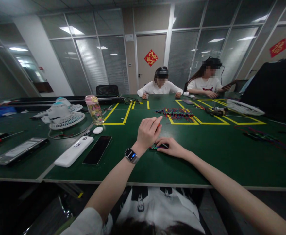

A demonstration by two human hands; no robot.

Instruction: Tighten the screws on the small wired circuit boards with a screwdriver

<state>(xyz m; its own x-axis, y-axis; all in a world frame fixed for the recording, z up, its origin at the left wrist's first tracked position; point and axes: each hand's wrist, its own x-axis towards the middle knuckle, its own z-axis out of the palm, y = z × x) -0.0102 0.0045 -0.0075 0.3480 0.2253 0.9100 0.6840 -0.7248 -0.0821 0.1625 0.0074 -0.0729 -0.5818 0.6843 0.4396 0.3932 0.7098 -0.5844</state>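
My left hand (pixel 147 132), with a smartwatch (pixel 131 155) on its wrist, is closed in a pinch around a thin tool with a red tip, held upright over the table. My right hand (pixel 171 147) lies on the green table (pixel 206 153), its fingers pressed onto a small dark green part (pixel 157 147) just under the tool. A heap of coloured wires (pixel 178 114) lies farther back inside a yellow-taped box.
To the left are a black phone (pixel 97 149), a white power bank (pixel 74 151), a white mouse (pixel 98 130), a pink-capped bottle (pixel 94 110) and a white fan (pixel 63 116). Another fan (pixel 244 107) and loose wires (pixel 265 135) lie right. Two people sit at the far side.
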